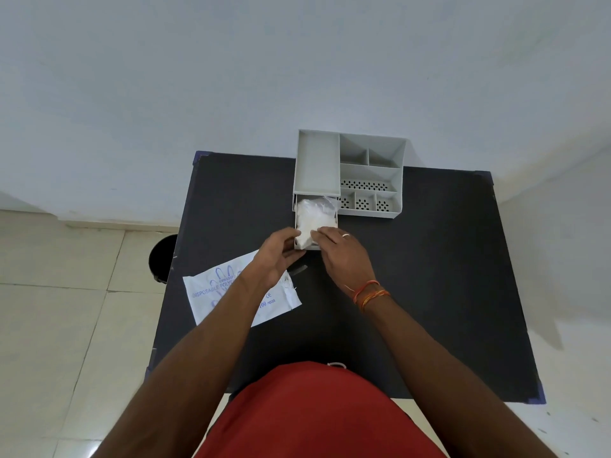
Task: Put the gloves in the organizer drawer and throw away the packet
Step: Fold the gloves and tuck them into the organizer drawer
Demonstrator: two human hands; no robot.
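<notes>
Directly beneath fingers point(322, 234), gloves point(314, 213) in drawer point(295, 223).

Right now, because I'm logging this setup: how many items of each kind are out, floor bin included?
Grey organizer: 1
Glove bundle, lying in the organizer's pulled-out drawer: 1
Printed white packet: 1
Black bin, partly hidden by the table: 1
Total: 4

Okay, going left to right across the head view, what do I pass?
Black bin → glove packet → left hand → gloves in the drawer → right hand.
</notes>
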